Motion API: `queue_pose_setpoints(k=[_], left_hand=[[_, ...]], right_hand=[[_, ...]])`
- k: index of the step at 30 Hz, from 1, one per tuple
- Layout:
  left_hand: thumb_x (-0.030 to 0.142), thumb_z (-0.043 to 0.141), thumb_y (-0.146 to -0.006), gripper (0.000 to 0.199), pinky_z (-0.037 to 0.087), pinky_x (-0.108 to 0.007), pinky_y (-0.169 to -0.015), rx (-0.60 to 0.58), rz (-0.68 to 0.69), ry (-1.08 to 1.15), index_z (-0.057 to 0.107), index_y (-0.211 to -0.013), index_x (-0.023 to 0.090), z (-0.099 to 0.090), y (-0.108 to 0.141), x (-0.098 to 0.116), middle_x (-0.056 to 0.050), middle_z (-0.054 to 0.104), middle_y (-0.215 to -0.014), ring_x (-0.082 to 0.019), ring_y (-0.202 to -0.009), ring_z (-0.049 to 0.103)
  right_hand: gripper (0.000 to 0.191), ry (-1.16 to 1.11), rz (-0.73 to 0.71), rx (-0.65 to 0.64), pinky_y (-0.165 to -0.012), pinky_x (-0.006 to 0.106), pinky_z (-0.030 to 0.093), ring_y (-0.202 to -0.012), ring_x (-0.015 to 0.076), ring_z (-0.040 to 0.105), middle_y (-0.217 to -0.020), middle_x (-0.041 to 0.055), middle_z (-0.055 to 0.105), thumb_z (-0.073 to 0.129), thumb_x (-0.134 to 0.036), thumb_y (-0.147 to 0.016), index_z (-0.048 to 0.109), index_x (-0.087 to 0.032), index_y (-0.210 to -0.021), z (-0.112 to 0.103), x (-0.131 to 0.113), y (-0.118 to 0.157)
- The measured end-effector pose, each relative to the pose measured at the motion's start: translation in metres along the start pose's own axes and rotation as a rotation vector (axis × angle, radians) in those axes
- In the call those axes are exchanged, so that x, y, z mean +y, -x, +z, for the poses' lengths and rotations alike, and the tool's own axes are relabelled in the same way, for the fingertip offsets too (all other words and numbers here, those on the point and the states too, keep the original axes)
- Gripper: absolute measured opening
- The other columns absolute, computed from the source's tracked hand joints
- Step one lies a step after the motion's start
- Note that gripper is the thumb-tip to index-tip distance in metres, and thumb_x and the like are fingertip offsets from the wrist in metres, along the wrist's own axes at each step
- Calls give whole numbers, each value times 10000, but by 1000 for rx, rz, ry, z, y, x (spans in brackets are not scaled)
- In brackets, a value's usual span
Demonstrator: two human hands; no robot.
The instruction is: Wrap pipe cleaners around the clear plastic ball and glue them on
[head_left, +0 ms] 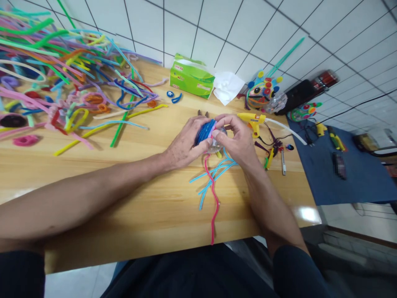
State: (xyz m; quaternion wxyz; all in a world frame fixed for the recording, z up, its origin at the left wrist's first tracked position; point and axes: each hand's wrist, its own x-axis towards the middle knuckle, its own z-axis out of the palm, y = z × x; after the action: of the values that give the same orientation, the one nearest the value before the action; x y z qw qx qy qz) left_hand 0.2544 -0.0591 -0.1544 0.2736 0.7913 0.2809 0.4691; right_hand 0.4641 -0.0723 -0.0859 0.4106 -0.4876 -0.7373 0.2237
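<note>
My left hand (185,142) is closed around a small clear plastic bottle (216,146) wound with blue pipe cleaner (204,133). A lilac and pink band runs beside the blue winding. My right hand (240,138) is closed at the bottle's right side, thumb and fingertips pinching at the pink band. From under the bottle a wavy pink pipe cleaner (213,194) trails toward the table's front edge. Several light blue pipe cleaners (214,173) fan out below it on the wood. The fingers hide part of the bottle.
Loose pipe cleaners (62,62) are heaped at the left. Along the tiled wall stand a green tissue pack (190,78) and decorated figures (262,93). A yellow glue gun (254,121), its cord and a silver pen-like tool (283,162) lie right. A blue mat (353,182) is beyond.
</note>
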Motion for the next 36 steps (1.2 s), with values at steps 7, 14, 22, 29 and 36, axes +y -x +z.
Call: queue_pose_setpoints(k=[7, 14, 22, 29, 36], left_hand=[[566, 463, -1160, 555, 455, -566, -1316, -3, -30, 53, 538, -1572, 201, 1, 1, -2, -191, 618, -1584, -340, -1494, 572], [635, 447, -1154, 615, 471, -547, -1305, 8, -42, 13, 550, -1573, 197, 2, 1, -3, -187, 639, -1572, -332, -1476, 586], [579, 541, -1115, 553, 501, -550, -1264, 20, -57, -2, 580, -1527, 211, 3, -2, -2, -172, 679, -1525, -332, -1423, 622], [561, 541, -1124, 545, 501, -542, -1265, 30, -50, 0, 580, -1525, 194, 3, -1, -2, -181, 677, -1525, -325, -1426, 624], [640, 481, -1146, 615, 491, -531, -1280, 20, -32, 15, 549, -1559, 190, 2, 1, -4, -187, 654, -1547, -326, -1451, 609]], right_hand=[[116, -44, 15, -14, -1045, 456, 579, -1143, 262, 721, -1192, 60, 792, 796, -325, -878, 729, -273, -957, 0, 2, -1], [116, -48, 16, -28, -1060, 463, 580, -1161, 263, 721, -1225, 53, 802, 765, -286, -865, 740, -279, -978, -2, 2, -2], [135, 20, -32, -8, -1040, 456, 582, -1134, 273, 719, -1144, 62, 784, 757, -257, -830, 717, -261, -960, 2, 0, -1], [131, 19, -35, -6, -1077, 470, 569, -1153, 277, 714, -1159, 61, 778, 767, -254, -846, 722, -267, -968, 2, 0, 0], [149, -22, -17, -20, -1081, 476, 580, -1166, 274, 724, -1220, 59, 792, 718, -227, -836, 730, -274, -977, 1, 2, -1]])
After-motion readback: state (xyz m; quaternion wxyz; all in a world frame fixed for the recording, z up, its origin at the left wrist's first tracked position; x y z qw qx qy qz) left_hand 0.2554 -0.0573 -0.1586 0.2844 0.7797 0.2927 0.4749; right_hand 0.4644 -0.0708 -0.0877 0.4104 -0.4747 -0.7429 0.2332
